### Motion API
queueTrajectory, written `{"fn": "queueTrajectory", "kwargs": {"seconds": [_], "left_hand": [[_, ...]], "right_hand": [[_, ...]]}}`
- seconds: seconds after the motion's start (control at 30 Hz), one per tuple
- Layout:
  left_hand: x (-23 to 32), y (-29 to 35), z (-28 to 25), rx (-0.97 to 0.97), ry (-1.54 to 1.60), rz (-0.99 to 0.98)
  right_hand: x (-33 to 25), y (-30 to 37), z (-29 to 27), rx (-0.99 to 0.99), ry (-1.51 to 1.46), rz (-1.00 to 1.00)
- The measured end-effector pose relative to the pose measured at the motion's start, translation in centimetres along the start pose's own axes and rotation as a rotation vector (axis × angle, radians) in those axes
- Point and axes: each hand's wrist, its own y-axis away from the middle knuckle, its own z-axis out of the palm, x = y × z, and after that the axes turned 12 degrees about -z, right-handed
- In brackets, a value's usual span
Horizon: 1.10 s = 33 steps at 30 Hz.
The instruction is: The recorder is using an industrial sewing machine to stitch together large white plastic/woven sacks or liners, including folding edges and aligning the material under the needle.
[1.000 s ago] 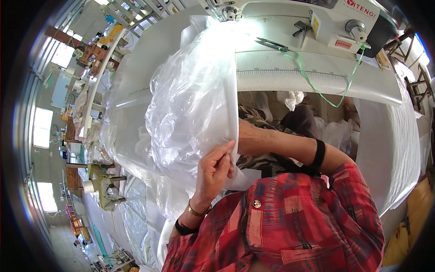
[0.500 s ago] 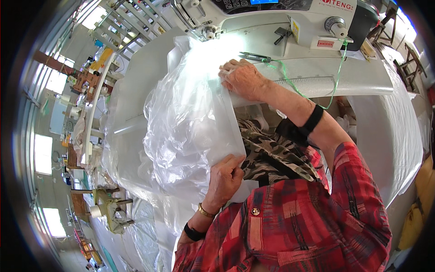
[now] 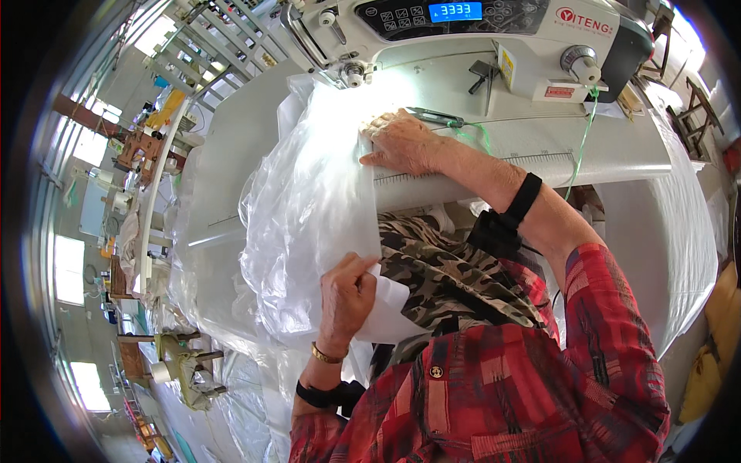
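Note:
A crumpled sheet of clear plastic film (image 3: 285,224) spreads over the sewing table, its far end near the needle area of a white sewing machine (image 3: 455,42). My left hand (image 3: 347,301) is closed on the sheet's right-hand edge, close to my lap, thumb and forefinger pinched together. My right hand (image 3: 401,143) bends over the same edge farther up, just right of the machine head. Lamp glare washes out its fingertips, which seem to grip the film. Beside that hand lie dark thread snips (image 3: 434,116) with green cord tied on.
A printed ruler scale (image 3: 540,160) runs along the table's near edge. Behind the snips, a small black tool (image 3: 480,76) rests by the machine's pillar. White sheeting (image 3: 656,247) hangs at the right. Shelves and a wooden stand (image 3: 147,150) line the left side.
My left hand has moved left and slightly nearer to me, drawing the film's edge along. My right hand has shifted a little left, its thumb now showing. The view has also shifted slightly.

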Motion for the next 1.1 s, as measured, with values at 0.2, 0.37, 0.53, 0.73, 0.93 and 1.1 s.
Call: {"fn": "queueTrajectory", "kwargs": {"seconds": [0.2,0.37,0.53,0.73,0.93,1.1], "left_hand": [[0.3,-4.4,-0.5,0.064,-0.063,0.055],[0.8,-8.6,0.5,0.085,-0.127,0.107],[0.2,-12.9,1.1,0.158,-0.174,0.077],[-2.2,-17.4,1.7,0.116,0.032,-0.003],[-4.9,-17.1,0.3,-0.052,0.925,-0.243],[-6.4,-17.7,-0.5,-0.127,1.437,-0.122]], "right_hand": [[-0.1,0.2,0.1,0.066,0.004,-0.018],[0.1,0.3,0.5,0.041,-0.016,0.026],[0.0,-0.4,1.0,0.061,-0.032,-0.028],[3.4,-0.2,3.6,0.224,0.087,-0.047],[3.5,-1.1,3.4,0.170,0.058,0.029],[5.6,-1.0,3.5,0.315,-0.142,0.010]]}}
